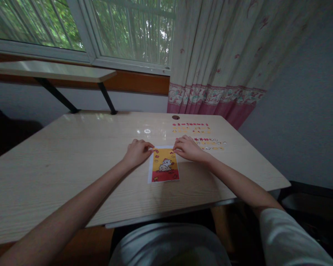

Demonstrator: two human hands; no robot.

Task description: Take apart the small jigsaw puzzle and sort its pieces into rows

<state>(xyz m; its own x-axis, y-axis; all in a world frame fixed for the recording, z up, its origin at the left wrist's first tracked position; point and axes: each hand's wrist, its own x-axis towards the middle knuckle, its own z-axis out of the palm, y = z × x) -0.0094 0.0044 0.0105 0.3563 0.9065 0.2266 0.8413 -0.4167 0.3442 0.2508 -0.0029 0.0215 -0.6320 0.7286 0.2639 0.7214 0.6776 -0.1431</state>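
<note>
A small printed picture sheet (165,173) lies on the desk in front of me. A white cartoon animal in a red hat is drawn on its yellow and red ground, and a white border shows along the left side. Thumb and fingers of my left hand (137,151) are pinched together at the sheet's upper left corner. At the upper right corner, my right hand (189,148) is closed the same way, its fingertips on the edge. The fingertips partly cover both top corners.
Rows of small red, yellow and white paper cutouts (192,130) lie on the desk (72,159), beyond and to the right of my right hand. A raised shelf (52,71) stands at the back left. Behind the desk hang curtains (216,74) beside a window (133,33).
</note>
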